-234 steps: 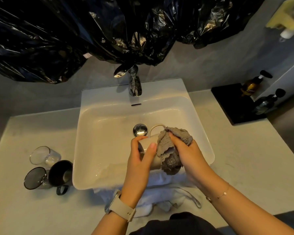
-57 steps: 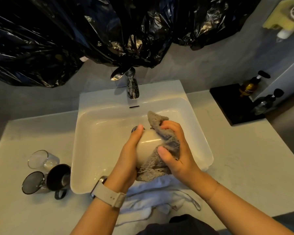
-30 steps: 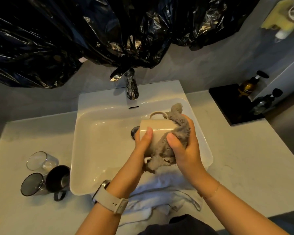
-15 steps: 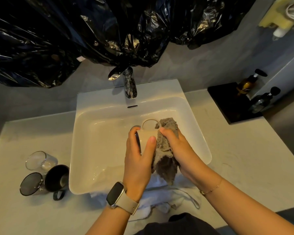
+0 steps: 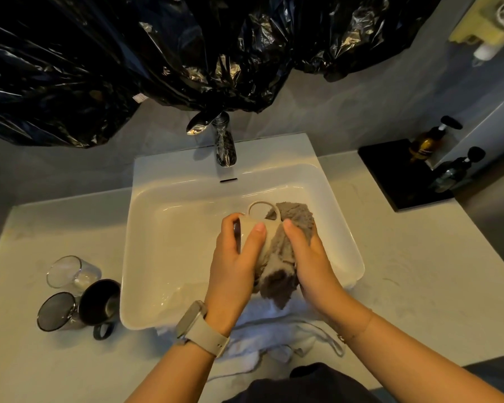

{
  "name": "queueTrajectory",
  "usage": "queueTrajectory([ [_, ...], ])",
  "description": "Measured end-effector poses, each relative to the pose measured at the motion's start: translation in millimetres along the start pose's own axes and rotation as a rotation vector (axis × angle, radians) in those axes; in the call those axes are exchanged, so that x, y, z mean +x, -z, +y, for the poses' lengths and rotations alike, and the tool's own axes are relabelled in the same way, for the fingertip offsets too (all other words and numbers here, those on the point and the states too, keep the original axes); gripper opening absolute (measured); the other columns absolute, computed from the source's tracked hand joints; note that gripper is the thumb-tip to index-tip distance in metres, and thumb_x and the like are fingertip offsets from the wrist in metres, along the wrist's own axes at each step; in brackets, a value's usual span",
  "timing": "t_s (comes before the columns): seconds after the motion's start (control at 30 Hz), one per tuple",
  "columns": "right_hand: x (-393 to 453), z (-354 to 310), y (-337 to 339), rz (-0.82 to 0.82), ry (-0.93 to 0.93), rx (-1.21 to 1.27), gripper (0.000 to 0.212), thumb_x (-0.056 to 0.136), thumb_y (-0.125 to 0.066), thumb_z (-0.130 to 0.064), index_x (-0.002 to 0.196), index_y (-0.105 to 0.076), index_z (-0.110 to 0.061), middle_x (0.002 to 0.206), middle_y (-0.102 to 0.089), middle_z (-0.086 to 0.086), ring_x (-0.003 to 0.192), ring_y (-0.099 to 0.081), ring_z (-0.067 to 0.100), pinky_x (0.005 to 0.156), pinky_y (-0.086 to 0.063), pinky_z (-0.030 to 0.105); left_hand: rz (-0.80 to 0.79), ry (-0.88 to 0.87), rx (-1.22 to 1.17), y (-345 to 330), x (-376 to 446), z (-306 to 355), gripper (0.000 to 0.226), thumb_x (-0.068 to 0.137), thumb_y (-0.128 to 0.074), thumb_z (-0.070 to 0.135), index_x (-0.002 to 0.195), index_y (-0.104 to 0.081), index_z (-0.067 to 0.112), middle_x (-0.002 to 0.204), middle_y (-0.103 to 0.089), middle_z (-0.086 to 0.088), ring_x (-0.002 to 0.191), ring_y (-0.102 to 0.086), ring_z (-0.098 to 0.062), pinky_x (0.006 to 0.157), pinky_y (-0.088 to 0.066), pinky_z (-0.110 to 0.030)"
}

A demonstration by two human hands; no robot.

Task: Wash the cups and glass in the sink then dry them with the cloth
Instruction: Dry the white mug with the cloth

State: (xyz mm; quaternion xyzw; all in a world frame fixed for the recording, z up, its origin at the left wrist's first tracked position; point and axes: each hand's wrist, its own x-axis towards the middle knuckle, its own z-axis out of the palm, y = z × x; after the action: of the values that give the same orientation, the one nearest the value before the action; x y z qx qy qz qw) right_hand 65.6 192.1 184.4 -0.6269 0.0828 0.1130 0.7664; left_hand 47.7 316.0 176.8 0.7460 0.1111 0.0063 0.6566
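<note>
Over the white rectangular sink (image 5: 169,228), left hand (image 5: 233,266) grips a cream ceramic mug (image 5: 255,228) lying sideways, right hand (image 5: 312,257) presses a grey fuzzy cloth (image 5: 282,257) round it, while a clear glass (image 5: 70,273), smoky tumbler (image 5: 56,312) and black mug (image 5: 101,303) lie on the pale counter (image 5: 419,286) left of the basin.

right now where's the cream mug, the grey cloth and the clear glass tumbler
cream ceramic mug (image 5: 252,228), head view, side wall below the handle
grey terry cloth (image 5: 280,257), head view, middle fold
clear glass tumbler (image 5: 73,273), head view, side wall, lying on the counter
</note>
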Motion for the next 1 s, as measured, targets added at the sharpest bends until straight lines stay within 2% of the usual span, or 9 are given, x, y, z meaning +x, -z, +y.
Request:
queueTrajectory([
  [0.13,18,-12,0,-0.014,-0.386,0.265,0.026,0.097,-0.053,-0.025,0.108,-0.067,-0.006,0.096,-0.073,0.014,0.091,-0.070,0.026,0.083,-0.054,0.036,0.060,-0.138,0.263,1,-10,-3,0.051,0.083,-0.049,0.068,0.125,-0.044,0.040,0.116,-0.055,0.005,0.106,-0.058,-0.009,0.088,-0.049,-0.029],
  [0.2,19,-10,1,-0.042,-0.470,0.267,0.030,0.096,-0.053,-0.028,0.106,-0.069,-0.005,0.096,-0.074,0.014,0.091,-0.069,0.027,0.088,-0.053,0.038,0.064,-0.163,0.287,1,-11,-6,0.052,0.083,-0.049,0.067,0.126,-0.044,0.038,0.117,-0.054,0.005,0.107,-0.057,-0.010,0.089,-0.048,-0.031],
  [0.37,1,5,1,-0.146,-0.144,-0.082,0.055,0.086,-0.057,-0.047,0.133,-0.050,-0.019,0.116,-0.068,0.000,0.103,-0.066,0.002,0.096,-0.051,0.028,0.048,0.015,-0.015,6,-3,-7,0.036,0.085,-0.058,0.062,0.111,-0.053,0.037,0.103,-0.068,-0.006,0.095,-0.069,-0.025,0.085,-0.056,-0.049],
  [0.5,-9,20,5,-0.209,0.074,-0.231,0.084,0.079,-0.071,-0.044,0.147,-0.025,-0.026,0.129,-0.049,-0.016,0.107,-0.055,-0.014,0.083,-0.046,0.008,0.037,0.186,-0.281,4,1,-3,0.017,0.096,-0.053,0.034,0.108,-0.056,0.022,0.086,-0.069,0.002,0.069,-0.069,-0.008,0.057,-0.055,-0.025],
  [0.57,-9,16,6,-0.176,0.063,-0.161,0.074,0.078,-0.070,-0.046,0.141,-0.035,-0.027,0.125,-0.057,-0.010,0.108,-0.060,-0.005,0.083,-0.048,0.012,0.048,0.152,-0.233,-1,-2,-3,0.018,0.098,-0.053,0.036,0.111,-0.055,0.023,0.089,-0.071,0.003,0.076,-0.071,-0.010,0.062,-0.056,-0.027],
  [0.67,0,6,2,-0.058,-0.068,0.032,0.036,0.089,-0.059,-0.044,0.118,-0.060,-0.023,0.109,-0.072,0.001,0.105,-0.067,0.012,0.088,-0.051,0.024,0.099,0.016,-0.015,-6,-8,-9,0.043,0.089,-0.057,0.060,0.121,-0.051,0.033,0.114,-0.065,-0.005,0.107,-0.065,-0.022,0.091,-0.053,-0.043],
  [0.83,3,1,-5,0.130,-0.143,0.104,0.030,0.100,-0.047,-0.033,0.098,-0.070,-0.015,0.092,-0.077,0.004,0.090,-0.072,0.016,0.075,-0.054,0.023,0.166,-0.106,0.183,-11,-10,-5,0.053,0.084,-0.052,0.062,0.127,-0.047,0.031,0.118,-0.053,0.009,0.111,-0.052,0.003,0.091,-0.038,-0.010],
  [0.9,-4,0,-5,0.153,-0.069,0.009,0.030,0.100,-0.047,-0.035,0.092,-0.070,-0.018,0.087,-0.076,-0.001,0.086,-0.072,0.009,0.073,-0.054,0.018,0.173,-0.093,0.140,-14,-9,-6,0.052,0.084,-0.053,0.062,0.125,-0.048,0.030,0.118,-0.056,0.003,0.111,-0.056,-0.006,0.094,-0.043,-0.018],
  [1.0,-21,5,-2,0.138,0.109,-0.107,0.015,0.096,-0.053,-0.027,0.089,-0.066,-0.026,0.083,-0.074,-0.015,0.084,-0.069,-0.002,0.072,-0.050,0.009,0.177,0.009,-0.039,-13,-5,-7,0.048,0.082,-0.055,0.068,0.118,-0.050,0.037,0.116,-0.063,-0.008,0.107,-0.063,-0.028,0.092,-0.052,-0.052],
])
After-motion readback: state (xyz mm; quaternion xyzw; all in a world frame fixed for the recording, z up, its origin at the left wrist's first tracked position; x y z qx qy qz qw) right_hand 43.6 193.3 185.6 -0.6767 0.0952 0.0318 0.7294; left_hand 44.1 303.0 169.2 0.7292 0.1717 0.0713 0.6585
